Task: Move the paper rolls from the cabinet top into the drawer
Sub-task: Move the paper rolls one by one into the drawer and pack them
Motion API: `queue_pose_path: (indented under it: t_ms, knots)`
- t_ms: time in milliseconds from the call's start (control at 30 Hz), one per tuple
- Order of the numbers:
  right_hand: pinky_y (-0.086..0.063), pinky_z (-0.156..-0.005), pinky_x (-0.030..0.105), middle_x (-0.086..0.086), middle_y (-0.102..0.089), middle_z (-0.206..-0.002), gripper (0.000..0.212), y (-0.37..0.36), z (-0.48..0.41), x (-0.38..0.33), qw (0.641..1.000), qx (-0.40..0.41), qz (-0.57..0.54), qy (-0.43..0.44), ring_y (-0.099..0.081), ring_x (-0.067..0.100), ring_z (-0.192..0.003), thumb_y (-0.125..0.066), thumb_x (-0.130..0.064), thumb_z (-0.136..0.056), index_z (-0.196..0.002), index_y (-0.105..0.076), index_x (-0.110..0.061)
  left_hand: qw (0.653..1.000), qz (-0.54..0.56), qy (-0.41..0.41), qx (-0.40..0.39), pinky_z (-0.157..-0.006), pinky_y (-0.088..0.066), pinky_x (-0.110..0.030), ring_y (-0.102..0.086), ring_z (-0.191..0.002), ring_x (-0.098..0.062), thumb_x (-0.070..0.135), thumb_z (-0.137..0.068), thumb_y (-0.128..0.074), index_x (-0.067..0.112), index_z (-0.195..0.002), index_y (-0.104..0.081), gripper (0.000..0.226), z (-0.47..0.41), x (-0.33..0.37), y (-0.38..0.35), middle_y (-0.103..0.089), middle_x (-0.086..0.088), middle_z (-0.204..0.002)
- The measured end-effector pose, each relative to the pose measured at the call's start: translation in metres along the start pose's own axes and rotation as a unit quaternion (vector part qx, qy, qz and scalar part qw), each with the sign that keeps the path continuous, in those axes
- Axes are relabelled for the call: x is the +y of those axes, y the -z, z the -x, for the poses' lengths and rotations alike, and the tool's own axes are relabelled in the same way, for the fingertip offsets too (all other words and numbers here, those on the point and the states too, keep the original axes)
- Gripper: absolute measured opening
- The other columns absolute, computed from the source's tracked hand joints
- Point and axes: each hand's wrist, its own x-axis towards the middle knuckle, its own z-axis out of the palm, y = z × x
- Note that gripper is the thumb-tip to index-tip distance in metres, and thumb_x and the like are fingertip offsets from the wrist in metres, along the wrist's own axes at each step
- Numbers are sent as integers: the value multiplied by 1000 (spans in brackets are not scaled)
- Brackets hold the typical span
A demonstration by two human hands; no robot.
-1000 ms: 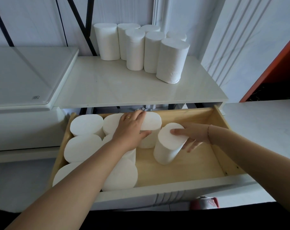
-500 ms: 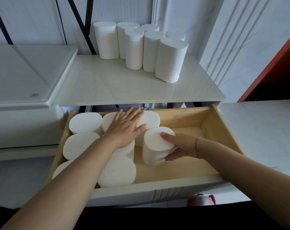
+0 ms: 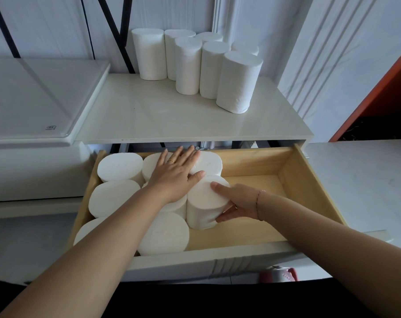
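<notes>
The drawer [image 3: 307,180] stands pulled open, its wooden floor bare on the right half. Its left half is packed with stored rolls [image 3: 120,166], all white and standing on end in close rows from the drawer's back wall to its front; the left forearm hides part of the front-left one.

The right hand [image 3: 239,203] grips the held roll [image 3: 204,200], thumb laid across its flat top and fingers curled round its right side. This roll stands upright on the drawer floor near the middle, pressed against the stored rolls to its left. A thin red bracelet [image 3: 258,203] circles that wrist.

The left hand [image 3: 174,175] lies flat, fingers straight and spread, on the tops of the back-row rolls in the drawer, its thumb tip just beside the held roll. It wears a gold ring [image 3: 171,160].

Above and behind the drawer, the cabinet top [image 3: 172,115] carries seven top rolls [image 3: 188,65], upright and clustered toward its back. Left of the drawer sits a white appliance [image 3: 34,99] with a clear lid. Below the drawer's front edge a pink object [image 3: 280,274] peeks out; what it is cannot be told.
</notes>
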Motion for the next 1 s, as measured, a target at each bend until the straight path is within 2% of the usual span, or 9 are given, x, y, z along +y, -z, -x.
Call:
queue_pose_path:
  t_ms: [100,167,233,300,433,533,633,800,1000]
  knots:
    - [-56,-89,41,22,-52,-130,65,0,4,-1,1000,-4,17,4,-68,38,-96,-53,-51,-91,-132,-46,0,1000,1,-2,2,-115,10,-42,9,-144,-10,63,-89,-6,33,-149,4,67,0,0,0,8,12,-158]
    - [-58,-81,36,18,-59,-121,60,-1,10,-5,990,13,135,26,-68,29,-81,-46,-55,-93,-124,-52,-4,1000,2,-2,3,-115,10,-42,10,-144,-9,62,-90,-7,32,-149,4,67,1,1,0,8,12,-158]
    - [-49,-66,32,7,-66,-93,46,1,15,-16,928,116,338,103,-60,21,-70,-45,-56,-92,-96,-61,-13,1000,16,-5,8,-115,10,-39,9,-144,-7,60,-93,-11,30,-150,1,65,3,1,3,5,11,-158]
    - [-38,-56,28,-7,-58,-71,34,1,17,-31,845,266,418,203,-53,15,-67,-53,-54,-87,-70,-54,-24,998,54,-15,21,-115,11,-35,9,-144,-6,56,-95,-16,28,-150,-5,62,6,-1,8,2,10,-158]
    - [-37,-53,21,-11,-56,-62,24,-7,9,-70,825,327,293,355,-52,5,-61,-61,-41,-84,-69,-56,-23,992,104,-33,67,-113,13,-26,7,-141,2,51,-97,-20,27,-150,-7,59,14,-11,23,-3,11,-158]
    - [-42,-63,18,-5,-63,-84,16,-10,-11,-104,817,327,238,411,-57,10,-74,-65,-34,-85,-89,-60,-20,987,108,-50,104,-112,13,-23,3,-142,0,51,-96,-21,25,-149,-13,60,13,-15,33,-9,9,-157]
    - [-42,-81,21,-2,-52,-106,38,-8,-33,-134,804,372,144,441,-52,13,-93,-70,-27,-84,-113,-55,-9,983,111,-25,144,-116,9,-31,6,-144,-6,54,-93,-15,24,-149,-13,64,7,-23,38,-6,9,-157]
    - [-40,-91,37,9,-48,-120,66,20,-54,-161,694,592,-25,409,-51,24,-105,-79,-33,-68,-120,-49,-7,994,65,7,91,-113,19,-36,25,-139,-6,64,-84,2,29,-146,13,72,2,-25,24,18,11,-155]
    - [-28,-108,38,9,-29,-147,102,54,-81,-169,752,556,-34,352,-32,29,-136,-81,-42,-66,-145,-25,-11,995,31,1,90,-111,24,-39,34,-135,-6,69,-80,13,33,-137,29,68,-1,-22,17,30,14,-150]
